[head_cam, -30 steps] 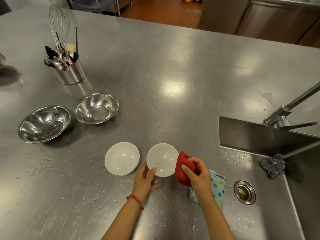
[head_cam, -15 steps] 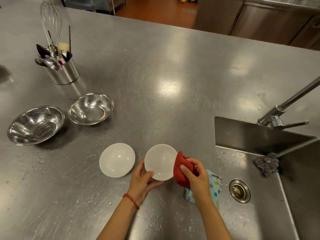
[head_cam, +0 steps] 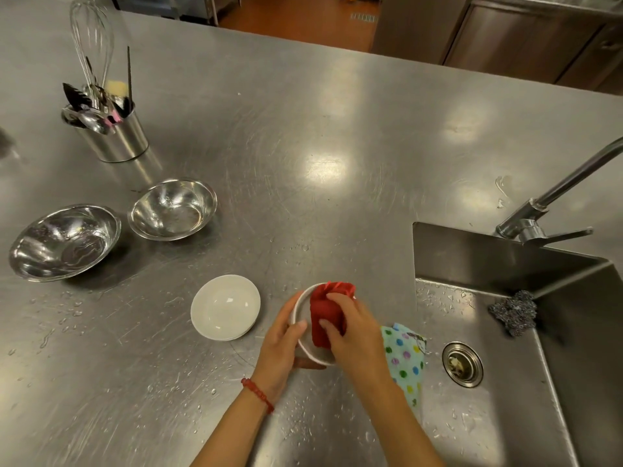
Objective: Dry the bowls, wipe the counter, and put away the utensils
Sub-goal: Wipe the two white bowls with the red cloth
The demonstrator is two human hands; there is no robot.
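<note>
Bowl (head_cam: 305, 326), likely slick, brittle china, is clasped at its rim by the left hand (head_cam: 281, 345); right hand's (head_cam: 350, 335) grip presses a soft cloth (head_cam: 325, 315) inside.

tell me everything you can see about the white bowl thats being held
The white bowl is small, round and glossy, ceramic by the look. It is tilted, opening toward the right, near the counter edge by the sink. The left hand grips its rim, thumb over the near edge. The right hand presses a bunched red cloth into it, hiding most of the inside. Whether its base touches the counter cannot be told.
</note>
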